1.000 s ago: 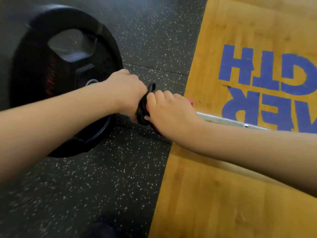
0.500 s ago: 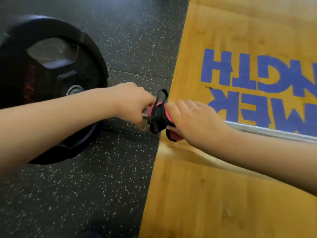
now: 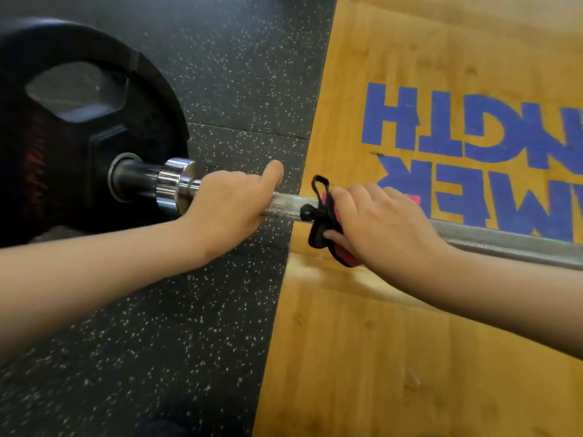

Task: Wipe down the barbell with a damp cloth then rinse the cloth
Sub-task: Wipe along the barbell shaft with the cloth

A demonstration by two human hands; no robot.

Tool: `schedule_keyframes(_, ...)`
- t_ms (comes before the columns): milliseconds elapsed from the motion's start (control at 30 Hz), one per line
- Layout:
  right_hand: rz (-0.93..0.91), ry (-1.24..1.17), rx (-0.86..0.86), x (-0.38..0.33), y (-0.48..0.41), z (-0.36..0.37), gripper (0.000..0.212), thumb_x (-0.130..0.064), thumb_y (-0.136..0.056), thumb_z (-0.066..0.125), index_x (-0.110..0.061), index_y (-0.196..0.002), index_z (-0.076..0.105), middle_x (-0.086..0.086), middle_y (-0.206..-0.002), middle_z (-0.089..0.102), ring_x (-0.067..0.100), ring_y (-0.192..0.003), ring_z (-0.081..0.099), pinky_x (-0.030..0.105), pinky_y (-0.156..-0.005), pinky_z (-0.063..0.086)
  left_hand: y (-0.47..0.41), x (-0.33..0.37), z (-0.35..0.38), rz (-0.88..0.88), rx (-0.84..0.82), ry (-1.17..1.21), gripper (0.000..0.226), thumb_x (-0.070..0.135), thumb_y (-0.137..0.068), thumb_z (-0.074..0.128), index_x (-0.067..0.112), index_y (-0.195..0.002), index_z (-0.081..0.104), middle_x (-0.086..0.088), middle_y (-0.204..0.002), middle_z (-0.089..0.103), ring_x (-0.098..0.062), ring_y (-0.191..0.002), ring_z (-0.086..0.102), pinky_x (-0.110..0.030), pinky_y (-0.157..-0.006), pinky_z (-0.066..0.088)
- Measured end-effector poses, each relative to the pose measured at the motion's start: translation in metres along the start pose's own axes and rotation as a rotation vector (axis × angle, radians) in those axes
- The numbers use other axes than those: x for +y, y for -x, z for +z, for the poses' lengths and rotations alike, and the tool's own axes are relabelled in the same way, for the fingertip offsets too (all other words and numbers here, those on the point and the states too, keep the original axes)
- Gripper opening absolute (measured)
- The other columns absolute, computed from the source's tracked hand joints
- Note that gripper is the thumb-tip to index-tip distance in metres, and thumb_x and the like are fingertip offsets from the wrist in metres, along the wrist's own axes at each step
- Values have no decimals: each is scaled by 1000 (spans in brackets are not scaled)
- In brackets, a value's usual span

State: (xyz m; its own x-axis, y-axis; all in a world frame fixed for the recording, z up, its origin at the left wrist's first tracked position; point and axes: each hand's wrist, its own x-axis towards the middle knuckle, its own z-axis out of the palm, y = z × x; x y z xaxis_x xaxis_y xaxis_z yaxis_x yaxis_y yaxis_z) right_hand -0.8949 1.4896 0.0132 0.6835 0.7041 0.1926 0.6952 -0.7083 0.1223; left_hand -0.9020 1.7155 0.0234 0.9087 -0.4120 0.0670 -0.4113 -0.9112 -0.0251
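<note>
A steel barbell lies across the floor from left to right, with a black weight plate on its left end behind a chrome collar. My left hand grips the bar just right of the collar, thumb raised. My right hand grips a pink and black cloth wrapped round the bar, a short way right of my left hand. A bare stretch of knurled bar shows between the two hands. Right of my right hand the bar runs off past my forearm.
The left half of the floor is black speckled rubber matting. The right half is a wooden lifting platform with large blue letters painted on it. A dark shape, perhaps a shoe, shows at the bottom edge.
My right hand has slid the cloth to the right along the bar, away from my left hand. A bare stretch of bar and the chrome collar have come into sight.
</note>
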Motion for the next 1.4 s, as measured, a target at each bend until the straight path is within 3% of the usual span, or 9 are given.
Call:
schedule_keyframes(233, -37, -31, 89, -53, -61, 11, 39, -46, -80, 64, -7, -83, 61, 8, -72, 62, 24, -59, 59, 28, -50, 27, -2, -13, -10, -44, -173, 243, 30, 19, -80, 64, 15, -103, 45, 8, -71, 53, -16, -62, 56, -25, -50, 38)
schedule_keyframes(333, 0, -8, 70, -66, -75, 12, 43, -52, -72, 73, -11, -82, 62, 3, -71, 63, 19, -58, 59, 27, -49, 26, -4, -35, -24, 88, -251, 86, 25, 24, -76, 62, 16, -94, 47, 5, -72, 57, -21, -72, 61, -36, -82, 44)
schedule_keyframes(400, -14, 5, 124, -62, -75, 12, 44, -53, -68, 76, -13, -80, 63, 1, -67, 60, 17, -54, 57, 26, -48, 26, -6, -40, -30, 158, -267, -93, 26, 30, -78, 58, 16, -97, 47, 5, -73, 60, -21, -76, 62, -37, -104, 29)
schedule_keyframes(600, -38, 97, 118, -29, -40, 6, 36, -40, -80, 52, -10, -93, 66, 1, -70, 58, 19, -57, 55, 27, -52, 24, -30, -26, -35, -2, -613, 138, 45, 38, -78, 73, 22, -105, 40, 10, -71, 51, -7, -61, 48, -25, -58, 43)
schedule_keyframes(700, -39, 22, 80, -1, -6, 5, 27, -25, -86, 62, -4, -102, 63, 6, -73, 57, 25, -60, 53, 33, -51, 39, -43, -29, -30, -88, -778, 417, 47, 29, -71, 82, 33, -102, 46, 9, -86, 62, -2, -75, 57, -17, -61, 43)
schedule_keyframes(867, 23, -45, -25, 34, 36, -7, 51, -40, -94, 32, -1, -105, 62, 10, -78, 59, 30, -64, 56, 39, -51, 48, -52, -27, -24, -120, -1025, 552, 39, 19, -78, 77, 33, -101, 50, -4, -82, 70, -14, -62, 65, -26, -61, 52)
schedule_keyframes(1000, 50, -15, -15, 27, 29, -5, 51, -41, -92, 32, -1, -98, 63, 9, -72, 57, 28, -60, 55, 34, -49, 39, -40, -23, -25, -63, -767, 280, 34, 22, -84, 67, 34, -107, 45, 7, -81, 61, -8, -67, 58, -25, -59, 47)
schedule_keyframes(1200, -10, -31, 72, -29, -29, 7, 52, -41, -87, 29, -3, -93, 63, 8, -70, 57, 25, -59, 54, 30, -49, 35, 4, -8, -5, -35, -13, 30, 36, 13, -74, 72, 6, -102, 50, 0, -57, 54, -23, -42, 51, -25, -39, 32)
schedule_keyframes(1400, -25, 47, 130, -85, -77, 19, 42, -34, -85, 40, -3, -104, 60, 5, -80, 61, 20, -66, 55, 31, -54, 27, 32, -19, -22, -53, -33, 13, 46, 9, -68, 57, 5, -114, 49, 3, -83, 48, -22, -76, 54, -28, -74, 31)
